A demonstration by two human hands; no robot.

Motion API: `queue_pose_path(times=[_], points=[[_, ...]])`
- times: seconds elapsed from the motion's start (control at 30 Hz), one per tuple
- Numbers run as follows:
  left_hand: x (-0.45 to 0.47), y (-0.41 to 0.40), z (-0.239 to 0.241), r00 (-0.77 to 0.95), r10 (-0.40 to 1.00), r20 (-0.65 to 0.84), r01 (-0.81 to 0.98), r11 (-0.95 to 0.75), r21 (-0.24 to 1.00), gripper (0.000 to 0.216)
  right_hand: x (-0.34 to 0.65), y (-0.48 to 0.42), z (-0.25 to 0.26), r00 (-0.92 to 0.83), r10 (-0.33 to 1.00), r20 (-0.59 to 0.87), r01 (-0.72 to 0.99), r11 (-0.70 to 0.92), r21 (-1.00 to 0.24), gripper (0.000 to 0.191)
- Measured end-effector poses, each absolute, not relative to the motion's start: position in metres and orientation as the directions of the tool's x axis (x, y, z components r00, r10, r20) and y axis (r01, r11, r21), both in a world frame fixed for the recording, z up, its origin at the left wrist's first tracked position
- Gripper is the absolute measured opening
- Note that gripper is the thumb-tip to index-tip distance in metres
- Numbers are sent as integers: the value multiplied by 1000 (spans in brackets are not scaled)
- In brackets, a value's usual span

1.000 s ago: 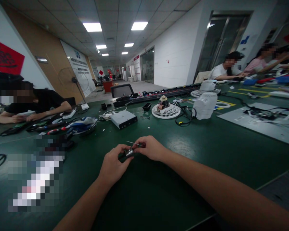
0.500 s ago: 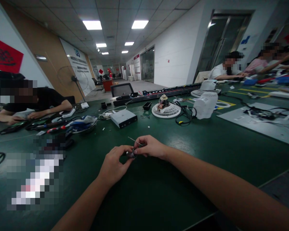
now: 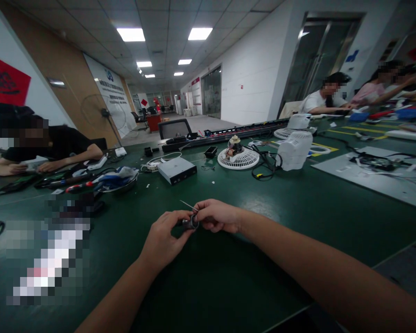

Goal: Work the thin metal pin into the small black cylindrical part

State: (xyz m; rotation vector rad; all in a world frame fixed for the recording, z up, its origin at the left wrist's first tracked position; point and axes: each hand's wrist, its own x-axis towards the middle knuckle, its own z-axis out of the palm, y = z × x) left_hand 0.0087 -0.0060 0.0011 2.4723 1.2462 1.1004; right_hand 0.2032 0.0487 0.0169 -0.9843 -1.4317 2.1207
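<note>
My left hand (image 3: 164,238) and my right hand (image 3: 217,215) meet just above the green table (image 3: 298,217). Between their fingertips sits a small dark and silvery metal part (image 3: 190,223), pinched from both sides. A thin metal pin (image 3: 187,205) sticks up and to the left from my right hand's fingers. Both hands are closed in a pinch. What the small part is I cannot make out.
A grey flat box (image 3: 177,170) lies beyond my hands. A white fan grille with a motor (image 3: 238,157), a white housing (image 3: 295,150) and black cables stand further right. Tools (image 3: 90,182) lie at the left. Other people sit at the left and far right.
My hands have shifted slightly and turned the small part between the fingertips. The thin pin has tilted from nearly level to pointing up and left.
</note>
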Motion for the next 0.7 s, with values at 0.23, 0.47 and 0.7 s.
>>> queue_pose_path(times=[0.23, 0.47, 0.7], points=[[12, -8, 0, 345, 778, 525, 622, -608, 493, 27, 203, 47, 18, -679, 663, -316, 74, -367, -927, 23], [4, -5, -1, 397, 758, 517, 650, -630, 424, 29, 199, 48, 10, -558, 814, -160, 231, -33, -972, 24], [1, -3, 0, 371, 761, 532, 616, -631, 471, 24, 200, 52, 4, -561, 825, -60, 145, 27, -989, 22]])
